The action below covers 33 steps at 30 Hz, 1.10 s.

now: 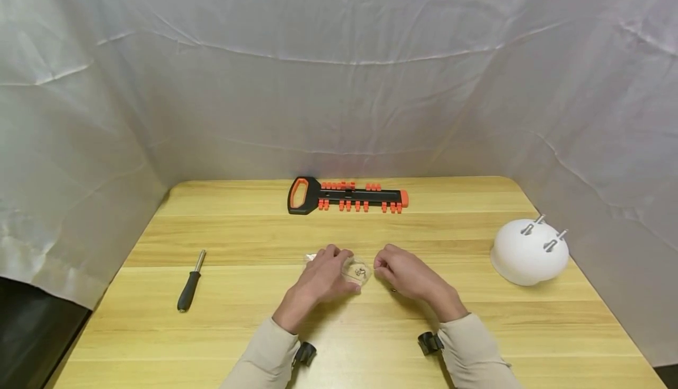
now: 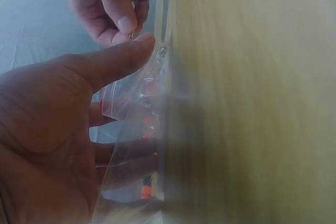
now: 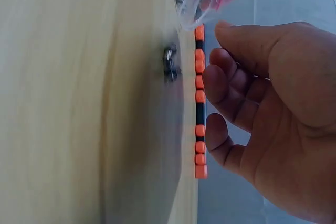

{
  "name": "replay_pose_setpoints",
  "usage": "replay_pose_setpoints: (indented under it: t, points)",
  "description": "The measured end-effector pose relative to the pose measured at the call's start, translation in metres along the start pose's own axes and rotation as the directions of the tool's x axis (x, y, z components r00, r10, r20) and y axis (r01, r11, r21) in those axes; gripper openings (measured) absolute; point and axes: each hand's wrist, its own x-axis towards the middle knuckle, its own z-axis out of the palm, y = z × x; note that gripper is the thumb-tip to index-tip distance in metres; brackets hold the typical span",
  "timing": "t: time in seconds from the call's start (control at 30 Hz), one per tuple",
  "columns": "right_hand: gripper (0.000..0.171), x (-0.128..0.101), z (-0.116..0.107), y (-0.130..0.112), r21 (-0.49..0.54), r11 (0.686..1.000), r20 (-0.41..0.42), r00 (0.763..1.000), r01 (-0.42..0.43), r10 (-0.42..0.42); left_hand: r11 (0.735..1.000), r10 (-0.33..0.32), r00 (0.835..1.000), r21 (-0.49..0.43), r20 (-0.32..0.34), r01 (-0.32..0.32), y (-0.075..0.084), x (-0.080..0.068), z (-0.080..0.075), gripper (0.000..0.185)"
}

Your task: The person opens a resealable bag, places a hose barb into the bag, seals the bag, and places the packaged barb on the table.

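A clear zip bag (image 1: pixel 356 270) with small metal pieces inside lies low over the table, its red zip line showing in the left wrist view. My left hand (image 1: pixel 324 276) holds this bag, thumb on the near side and fingers behind the film. Close to the bag's right end is my right hand (image 1: pixel 405 272), its fingers curled and thumb against the index finger. At those fingertips the left wrist view shows a tiny metal piece (image 2: pixel 132 34), mostly hidden. Small dark metal hardware (image 3: pixel 170 64) sits on the table below the right hand.
A black and orange rack with a handle (image 1: pixel 360 196) lies along the back of the table. To the left is a black-handled screwdriver (image 1: pixel 189 289). A white rounded object with metal prongs (image 1: pixel 529 253) stands at the right. Grey sheeting (image 1: pixel 339 83) hangs behind the table.
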Motion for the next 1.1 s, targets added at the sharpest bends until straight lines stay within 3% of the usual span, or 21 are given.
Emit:
replay_pose_setpoints:
  t: [0.57, 1.1]
  points:
    - [0.009, 0.02, 0.016, -0.017, -0.004, 1.0, 0.05, 0.999, 0.004, -0.004, 1.0, 0.011, 1.0, 0.03, -0.001, -0.011, -0.001, 0.0, 0.0, 0.069]
    - [0.007, 0.0, -0.003, -0.003, 0.029, 0.996, -0.005, 0.996, -0.084, 0.084, 1.0, -0.005, 1.0, 0.018, 0.001, 0.005, 0.0, 0.0, 0.001, 0.073]
